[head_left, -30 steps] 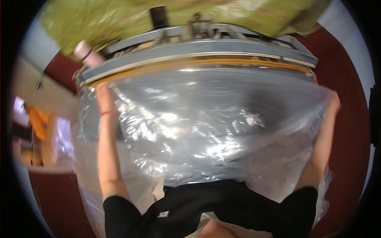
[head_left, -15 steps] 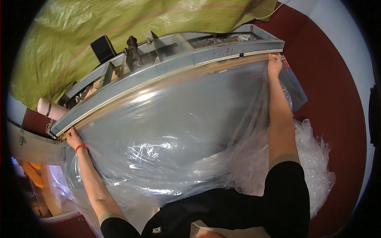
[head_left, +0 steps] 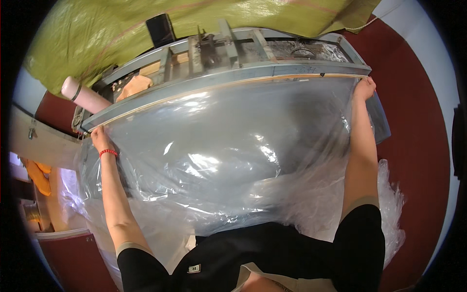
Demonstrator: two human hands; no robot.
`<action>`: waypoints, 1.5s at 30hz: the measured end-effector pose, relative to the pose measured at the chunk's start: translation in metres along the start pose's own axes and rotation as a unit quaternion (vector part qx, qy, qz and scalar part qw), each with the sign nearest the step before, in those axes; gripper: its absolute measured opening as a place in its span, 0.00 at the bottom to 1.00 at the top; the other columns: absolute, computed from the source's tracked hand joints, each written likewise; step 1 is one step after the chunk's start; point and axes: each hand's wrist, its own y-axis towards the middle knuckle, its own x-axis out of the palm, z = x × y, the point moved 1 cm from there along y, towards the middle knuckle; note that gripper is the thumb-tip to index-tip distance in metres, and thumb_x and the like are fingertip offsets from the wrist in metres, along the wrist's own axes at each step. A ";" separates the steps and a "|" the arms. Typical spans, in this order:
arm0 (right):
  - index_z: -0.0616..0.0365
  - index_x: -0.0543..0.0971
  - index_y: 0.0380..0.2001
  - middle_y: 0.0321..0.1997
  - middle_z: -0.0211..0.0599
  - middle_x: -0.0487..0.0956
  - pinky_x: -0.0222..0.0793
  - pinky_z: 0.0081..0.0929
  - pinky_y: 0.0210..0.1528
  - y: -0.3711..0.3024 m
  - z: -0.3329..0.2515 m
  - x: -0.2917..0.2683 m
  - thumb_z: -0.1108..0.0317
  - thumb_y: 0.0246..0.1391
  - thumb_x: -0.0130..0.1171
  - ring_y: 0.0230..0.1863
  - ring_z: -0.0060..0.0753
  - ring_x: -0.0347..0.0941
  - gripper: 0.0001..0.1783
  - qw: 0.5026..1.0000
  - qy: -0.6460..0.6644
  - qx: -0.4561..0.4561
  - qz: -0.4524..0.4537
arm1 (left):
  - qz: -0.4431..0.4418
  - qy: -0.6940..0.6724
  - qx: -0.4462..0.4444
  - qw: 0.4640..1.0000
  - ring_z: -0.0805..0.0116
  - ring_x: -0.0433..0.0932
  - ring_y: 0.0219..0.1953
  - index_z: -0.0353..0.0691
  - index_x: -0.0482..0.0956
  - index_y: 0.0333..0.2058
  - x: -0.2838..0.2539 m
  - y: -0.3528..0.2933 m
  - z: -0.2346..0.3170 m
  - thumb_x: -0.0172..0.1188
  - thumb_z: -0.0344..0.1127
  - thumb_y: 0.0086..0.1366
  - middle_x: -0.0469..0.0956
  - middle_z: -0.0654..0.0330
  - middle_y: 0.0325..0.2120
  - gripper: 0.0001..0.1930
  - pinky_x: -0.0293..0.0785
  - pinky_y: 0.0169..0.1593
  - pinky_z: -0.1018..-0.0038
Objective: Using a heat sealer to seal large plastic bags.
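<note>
A wide sheet of clear plastic film hangs taut at its far edge along the front of a long grey metal frame. My left hand, with a red bead bracelet at the wrist, pinches the film's far left corner against the frame's left end. At the opposite end, my right hand has its fingers closed on the film's far right corner. A pale strip runs along the frame's front face between both hands. Loose film falls in creases toward my body.
On the frame's left end lies a pink bottle, beside an orange cloth. A dark phone leans at the back against a yellow-green woven sheet. Crumpled film bulges at the right, by the dark red floor.
The view has turned, so the frame lies more level and farther right. Both hands keep their hold on the film's corners, and the film's creases have shifted.
</note>
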 end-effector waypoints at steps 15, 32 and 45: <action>0.60 0.74 0.25 0.18 0.26 0.71 0.62 0.22 0.25 -0.322 -0.283 0.018 0.65 0.45 0.58 0.22 0.20 0.66 0.09 0.676 0.132 -0.103 -0.718 | -0.048 0.084 0.065 0.993 0.85 0.62 0.23 0.40 0.72 0.31 -0.112 -0.072 0.118 0.53 0.34 0.59 0.67 0.72 0.21 0.05 0.58 0.30 0.87; 0.61 0.76 0.28 0.23 0.39 0.76 0.64 0.25 0.30 -0.083 -0.045 -0.170 0.59 0.48 0.54 0.25 0.28 0.70 0.14 0.924 -0.233 -0.162 -0.257 | -0.368 0.211 -0.151 0.893 0.62 0.70 0.45 0.38 0.74 0.39 -0.138 -0.296 0.137 0.53 0.36 0.56 0.72 0.56 0.42 0.13 0.66 0.44 0.69; 0.59 0.76 0.29 0.23 0.39 0.76 0.63 0.26 0.28 -0.087 -0.050 -0.174 0.57 0.50 0.52 0.23 0.29 0.68 0.15 0.922 -0.250 -0.162 -0.245 | -0.129 -0.213 -0.217 0.944 0.79 0.68 0.29 0.44 0.69 0.31 -0.128 -0.325 0.127 0.47 0.32 0.61 0.70 0.68 0.29 0.02 0.66 0.34 0.81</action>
